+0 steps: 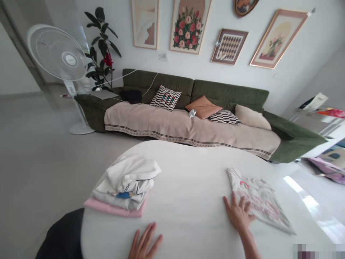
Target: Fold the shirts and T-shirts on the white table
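The left hand (144, 242) lies nearest the camera, flat on the white surface (188, 187) at its near edge, fingers spread and holding nothing. Just left of it, at the bottom corner, a dark rounded shape (63, 235) sits against the rim of the surface; what it is cannot be told.

The right hand (238, 214) rests further in, palm down with fingers spread, its fingertips touching the near left edge of a folded shirt (260, 201). The shirt is white with a pink print and lies flat toward the right side of the surface, gripped by neither hand.

On the left side of the surface, well apart from both hands, stands a stack of clothes (125, 187): a pink piece at the bottom and white pieces above, the top one loosely folded with dark lettering showing.

Beyond the surface runs a green sofa (229, 93) covered by a beige throw (175, 124), with patterned, orange and cream cushions along its back. A white fan (60, 55) stands at the sofa's left end, beside a plant (102, 43). Framed pictures (188, 27) hang on the wall above. At the right edge, shelves (320, 118) hold coloured items too blurred to name.
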Demonstrator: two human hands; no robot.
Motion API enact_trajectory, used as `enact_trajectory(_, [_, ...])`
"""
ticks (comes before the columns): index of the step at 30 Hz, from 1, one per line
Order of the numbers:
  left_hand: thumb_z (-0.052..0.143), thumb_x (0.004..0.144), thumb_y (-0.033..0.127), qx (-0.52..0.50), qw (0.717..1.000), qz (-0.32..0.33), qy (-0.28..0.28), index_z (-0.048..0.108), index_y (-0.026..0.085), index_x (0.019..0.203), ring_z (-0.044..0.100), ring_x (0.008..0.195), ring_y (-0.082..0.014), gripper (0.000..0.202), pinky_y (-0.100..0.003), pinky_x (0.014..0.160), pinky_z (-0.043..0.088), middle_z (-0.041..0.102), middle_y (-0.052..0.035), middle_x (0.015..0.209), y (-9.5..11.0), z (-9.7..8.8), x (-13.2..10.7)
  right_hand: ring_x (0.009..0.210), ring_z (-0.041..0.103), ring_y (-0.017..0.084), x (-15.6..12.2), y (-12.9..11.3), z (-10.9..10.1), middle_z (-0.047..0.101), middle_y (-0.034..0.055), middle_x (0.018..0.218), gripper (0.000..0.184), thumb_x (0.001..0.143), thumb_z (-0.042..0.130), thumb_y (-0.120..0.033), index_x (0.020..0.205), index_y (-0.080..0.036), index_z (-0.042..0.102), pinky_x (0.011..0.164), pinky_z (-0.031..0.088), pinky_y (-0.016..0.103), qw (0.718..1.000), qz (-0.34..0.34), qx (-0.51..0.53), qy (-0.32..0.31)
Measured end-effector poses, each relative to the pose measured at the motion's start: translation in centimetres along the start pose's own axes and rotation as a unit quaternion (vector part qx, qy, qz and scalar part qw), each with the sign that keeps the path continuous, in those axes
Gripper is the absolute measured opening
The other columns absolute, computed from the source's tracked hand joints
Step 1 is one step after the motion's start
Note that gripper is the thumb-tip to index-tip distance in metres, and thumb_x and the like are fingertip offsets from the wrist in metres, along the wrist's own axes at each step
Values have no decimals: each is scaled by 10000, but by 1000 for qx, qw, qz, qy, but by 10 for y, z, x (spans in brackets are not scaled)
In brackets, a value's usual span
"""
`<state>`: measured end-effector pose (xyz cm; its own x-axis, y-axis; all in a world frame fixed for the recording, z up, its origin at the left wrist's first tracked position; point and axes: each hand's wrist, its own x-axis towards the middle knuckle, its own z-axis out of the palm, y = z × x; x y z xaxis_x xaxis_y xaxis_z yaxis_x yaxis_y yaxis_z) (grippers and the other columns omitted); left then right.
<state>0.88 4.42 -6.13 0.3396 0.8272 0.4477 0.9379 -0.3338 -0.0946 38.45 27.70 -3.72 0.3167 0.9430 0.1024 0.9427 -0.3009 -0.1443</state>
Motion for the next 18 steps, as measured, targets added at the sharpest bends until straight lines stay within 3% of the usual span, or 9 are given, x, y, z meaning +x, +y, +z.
enact_trajectory(3, [513, 762, 472, -44, 998, -18, -29, 286, 311, 1365, 445, 1161, -277, 664, -413, 956, 331, 445, -88, 1334, 1, -12, 3, 1311, 121, 383, -57, -56, -2, 172, 220, 1431, 663, 847, 225, -552, 1383, -163, 265, 948, 199, 595, 1000, 21, 0, -9])
enact_trajectory(5, [518, 766, 420, -69, 996, -34, -44, 266, 304, 1373, 406, 1197, -290, 668, -439, 969, 312, 385, -90, 1376, 3, -16, 3, 1304, 163, 376, -94, -106, -9, 209, 252, 1408, 629, 866, 252, -481, 1374, -111, 273, 944, 200, 603, 999, -10, 15, -31])
enact_trajectory(7, [518, 765, 390, -90, 994, -38, -57, 260, 302, 1376, 379, 1222, -302, 669, -465, 971, 305, 344, -95, 1399, 6, -16, 2, 1303, 204, 341, -125, -164, -18, 266, 222, 1397, 550, 864, 318, -394, 1347, -130, 330, 951, 245, 566, 987, -123, 72, -79])
enact_trajectory(9, [533, 752, 370, -104, 991, -41, -68, 259, 304, 1376, 365, 1234, -316, 685, -492, 964, 308, 325, -105, 1406, 6, -13, 0, 1306, 237, 267, -147, -224, -29, 267, 168, 1414, 549, 836, 387, -246, 1369, -169, 279, 973, 296, 458, 946, -257, 158, -117])
enact_trajectory(10, [541, 743, 357, -108, 990, -43, -74, 258, 303, 1376, 362, 1237, -321, 696, -502, 957, 314, 320, -110, 1406, 6, -11, -1, 1311, 228, 247, -153, -251, -36, 233, 152, 1432, 589, 808, 412, -172, 1376, -187, 255, 978, 301, 425, 928, -295, 197, -116])
enact_trajectory(12, [551, 730, 321, -115, 989, -45, -82, 254, 295, 1379, 357, 1242, -324, 714, -511, 949, 328, 313, -116, 1407, 6, -7, -2, 1319, 198, 253, -159, -299, -50, 213, 126, 1445, 590, 745, 424, -58, 1311, -210, 368, 982, 285, 432, 899, -330, 263, -112])
enact_trajectory(15, [559, 718, 282, -127, 987, -48, -84, 264, 288, 1378, 360, 1243, -320, 723, -513, 952, 344, 311, -108, 1407, 3, -3, -4, 1245, 328, 271, -153, -342, -79, 457, 109, 1298, 367, 695, 445, -28, 992, -184, 593, 947, 304, 443, 876, -338, 325, -109])
enact_trajectory(18, [568, 719, 278, -144, 985, -52, -74, 308, 289, 1361, 370, 1239, -312, 693, -514, 954, 354, 328, -110, 1399, 0, -3, -4, 927, 552, 185, -135, -345, -118, 642, 33, 891, 234, 709, 448, -95, 867, -190, 593, 801, 405, 310, 865, -327, 371, -88])
